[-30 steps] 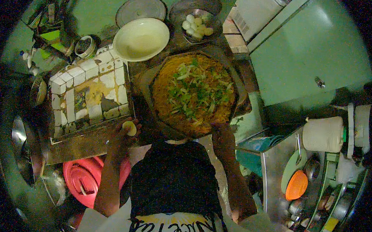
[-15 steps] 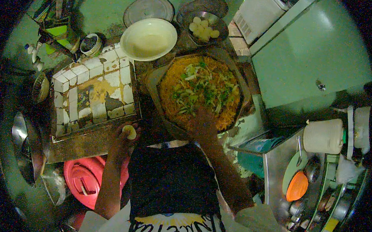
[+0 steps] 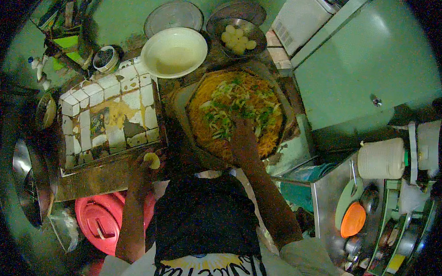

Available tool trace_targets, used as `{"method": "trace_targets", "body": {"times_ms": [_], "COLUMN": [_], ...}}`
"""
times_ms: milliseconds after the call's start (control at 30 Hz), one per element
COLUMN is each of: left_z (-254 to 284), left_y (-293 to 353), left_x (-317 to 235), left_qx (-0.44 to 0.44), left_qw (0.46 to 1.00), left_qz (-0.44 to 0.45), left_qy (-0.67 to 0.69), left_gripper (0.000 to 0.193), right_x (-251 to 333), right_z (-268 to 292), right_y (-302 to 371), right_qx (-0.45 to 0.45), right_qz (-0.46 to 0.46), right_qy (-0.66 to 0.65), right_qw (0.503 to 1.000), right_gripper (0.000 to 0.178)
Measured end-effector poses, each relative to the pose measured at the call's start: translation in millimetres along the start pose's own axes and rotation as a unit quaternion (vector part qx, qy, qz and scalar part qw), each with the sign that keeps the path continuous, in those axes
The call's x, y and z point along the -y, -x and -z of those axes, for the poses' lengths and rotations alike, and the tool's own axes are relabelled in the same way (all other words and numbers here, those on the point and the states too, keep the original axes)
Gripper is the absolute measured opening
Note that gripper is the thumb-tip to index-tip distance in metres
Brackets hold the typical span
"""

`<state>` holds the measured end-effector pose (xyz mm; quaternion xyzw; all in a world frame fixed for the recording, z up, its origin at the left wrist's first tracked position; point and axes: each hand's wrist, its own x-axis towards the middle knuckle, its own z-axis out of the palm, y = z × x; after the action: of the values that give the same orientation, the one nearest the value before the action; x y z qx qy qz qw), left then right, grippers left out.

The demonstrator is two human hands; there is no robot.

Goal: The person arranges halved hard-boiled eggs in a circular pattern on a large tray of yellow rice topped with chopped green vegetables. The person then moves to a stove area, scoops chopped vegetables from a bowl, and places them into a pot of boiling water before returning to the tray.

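My left hand (image 3: 143, 167) is closed around a pale yellow, rounded piece that looks like boiled egg (image 3: 152, 160), held near the counter's front edge. In front of me lies a broad, round spread of orange noodles (image 3: 207, 90) on an eight-sided tray (image 3: 182, 103), topped with chopped cabbage-like shreds and green herbs (image 3: 228, 91). My right hand (image 3: 243, 130) reaches over the near middle of the noodles, at the edge of the greens; its fingers are too dim to make out. Behind the tray, a dark bowl (image 3: 257, 35) holds several peeled eggs (image 3: 237, 39).
A cream basin (image 3: 174, 54) stands behind the tray, with round lids leaning on the wall. At left is a worn tiled surface (image 3: 126, 114). A pink lid (image 3: 96, 216) sits below the counter. A metal sink edge (image 3: 314, 196) and kitchenware are at right.
My right hand still reaches over the noodles, with small movement at the greens. My left hand's egg piece has tilted slightly. The whole view has shifted a little.
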<state>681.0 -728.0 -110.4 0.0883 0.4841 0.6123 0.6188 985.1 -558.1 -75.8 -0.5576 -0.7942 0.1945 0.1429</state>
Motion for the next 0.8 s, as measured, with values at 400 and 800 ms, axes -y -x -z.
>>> {"method": "trace_targets", "body": {"times_ms": [400, 800], "left_z": [9.4, -26.9], "left_y": [3.4, 7.8], "left_x": [10.6, 8.3], "left_qx": [-0.013, -0.029], "left_qw": [0.998, 0.998], "left_qz": [-0.038, -0.055], "left_qy": [0.04, 0.02], "left_gripper": [0.039, 0.039], "right_x": [-84.1, -169.9], "right_z": [74.4, 74.0], "right_y": [-35.4, -62.6], "right_qx": [-0.014, -0.113], "right_qz": [-0.06, 0.065], "right_qy": [0.028, -0.045], "right_qw": [0.998, 0.99], "right_gripper": [0.033, 0.023]}}
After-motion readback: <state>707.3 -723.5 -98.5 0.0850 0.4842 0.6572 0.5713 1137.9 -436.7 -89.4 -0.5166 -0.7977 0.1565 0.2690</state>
